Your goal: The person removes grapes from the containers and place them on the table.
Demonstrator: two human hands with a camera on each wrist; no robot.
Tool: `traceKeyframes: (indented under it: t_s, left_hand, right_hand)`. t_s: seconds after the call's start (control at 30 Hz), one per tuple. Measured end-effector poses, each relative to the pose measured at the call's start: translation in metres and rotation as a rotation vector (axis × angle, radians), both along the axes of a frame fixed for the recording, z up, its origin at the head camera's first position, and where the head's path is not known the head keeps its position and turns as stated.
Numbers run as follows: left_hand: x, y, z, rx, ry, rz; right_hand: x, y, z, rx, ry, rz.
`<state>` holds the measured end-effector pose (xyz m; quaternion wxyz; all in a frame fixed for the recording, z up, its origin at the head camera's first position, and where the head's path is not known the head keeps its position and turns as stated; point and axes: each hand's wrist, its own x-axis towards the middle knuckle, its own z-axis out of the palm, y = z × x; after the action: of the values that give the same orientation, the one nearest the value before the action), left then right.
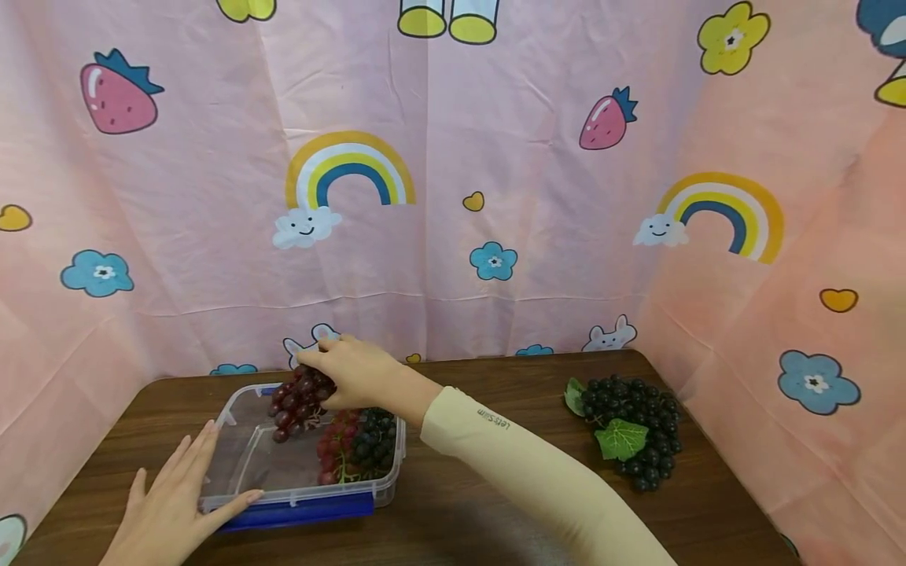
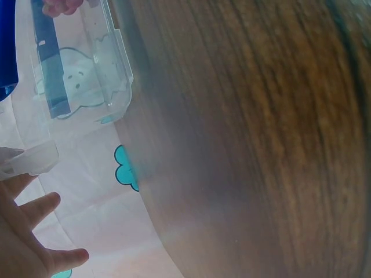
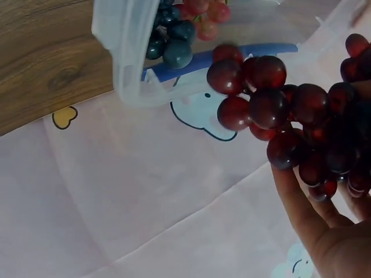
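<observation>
My right hand (image 1: 361,373) grips a bunch of dark red grapes (image 1: 300,401) over the clear plastic box (image 1: 304,497). In the right wrist view the glossy grapes (image 3: 269,107) hang in front of the fingers. Inside the box, at its right end, lie a bunch of light red grapes (image 1: 336,448) and a bunch of black grapes (image 1: 373,444) side by side. My left hand (image 1: 173,495) rests at the box's left front corner with straight, spread fingers. In the left wrist view its fingers (image 2: 40,208) are at the box rim.
Another bunch of black grapes (image 1: 647,424) with green leaves lies at the right of the brown wooden table (image 1: 495,487). A blue locking clip (image 1: 304,511) runs along the box's front. Pink printed cloth (image 1: 453,314) hangs behind and beside the table.
</observation>
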<state>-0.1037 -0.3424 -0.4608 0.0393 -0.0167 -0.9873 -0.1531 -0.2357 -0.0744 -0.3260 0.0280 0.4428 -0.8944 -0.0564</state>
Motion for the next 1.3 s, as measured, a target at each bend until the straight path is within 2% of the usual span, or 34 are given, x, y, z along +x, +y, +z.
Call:
traceKeyframes:
  t_s: [0.27,0.67,1.03,1.3]
  left_hand:
    - [0.000,0.000,-0.002,-0.005,0.003,0.006]
    - [0.000,0.002,-0.002,0.014,0.009,0.000]
    - [-0.002,0.000,-0.001,0.004,0.007,-0.004]
    - [-0.003,0.001,-0.003,-0.003,0.000,-0.004]
  right_hand:
    - [0.000,0.027,0.000,-0.100,-0.008,-0.079]
    - [0.003,0.074,0.003,-0.308,-0.005,-0.163]
    - [-0.007,0.118,-0.013,-0.425,-0.056,-0.221]
    - [-0.009,0.148,-0.020,-0.460,-0.073,-0.286]
